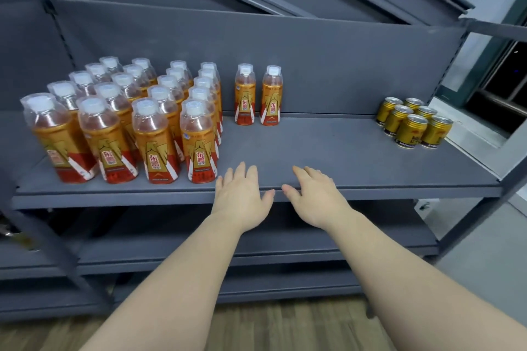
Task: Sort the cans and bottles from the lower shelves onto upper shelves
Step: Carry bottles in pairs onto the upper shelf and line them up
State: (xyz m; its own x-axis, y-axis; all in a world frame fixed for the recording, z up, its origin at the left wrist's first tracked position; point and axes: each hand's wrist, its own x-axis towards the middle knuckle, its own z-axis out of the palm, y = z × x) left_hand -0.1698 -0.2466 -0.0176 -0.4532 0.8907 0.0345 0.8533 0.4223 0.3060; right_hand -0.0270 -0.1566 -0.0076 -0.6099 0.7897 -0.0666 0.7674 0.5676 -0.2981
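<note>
My left hand [241, 194] and right hand [315, 196], both empty, fingers extended, rest at the shelf [356, 157] edge between massed bottles [128, 122] and gold cans [415, 122].

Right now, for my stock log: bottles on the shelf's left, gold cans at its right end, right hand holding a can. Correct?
No: the head view shows the right hand open, holding nothing, by the shelf edge. The bottles and gold cans are as stated.

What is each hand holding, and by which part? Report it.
Nothing is held. The left hand and right hand are both open, fingers straight, at the front edge of the shelf, clear of the bottles and cans.
</note>
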